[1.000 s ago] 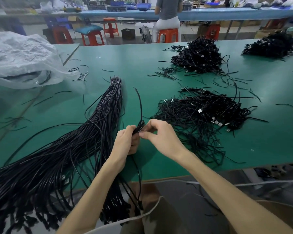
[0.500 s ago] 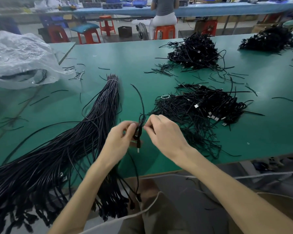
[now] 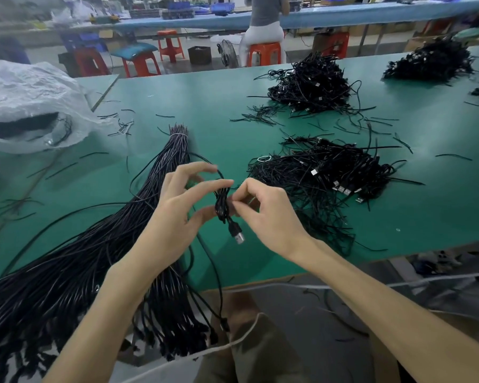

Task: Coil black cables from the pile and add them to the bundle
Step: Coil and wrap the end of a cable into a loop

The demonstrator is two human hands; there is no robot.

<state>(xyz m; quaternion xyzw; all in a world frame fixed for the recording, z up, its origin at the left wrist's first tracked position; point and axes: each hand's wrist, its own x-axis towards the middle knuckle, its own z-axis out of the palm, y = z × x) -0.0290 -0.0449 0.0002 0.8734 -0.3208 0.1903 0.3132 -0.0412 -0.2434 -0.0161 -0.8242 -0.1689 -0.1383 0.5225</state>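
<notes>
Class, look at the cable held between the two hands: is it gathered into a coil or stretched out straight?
Partly coiled. The cable forms a tight bunch pinched between the left hand and right hand, its plug hanging below.

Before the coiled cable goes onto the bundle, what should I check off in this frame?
1. Coil held: ok, left hand pinches the folded cable.
2. Right hand assisting: ok, its fingers touch the coil.
3. USB plug free: ok, hangs below the coil.
4. Coil tied: cannot tell.
5. Tail slack: not ok, one strand trails off the table edge.
6. Bundle reachable: ok, beside the left hand.
</notes>
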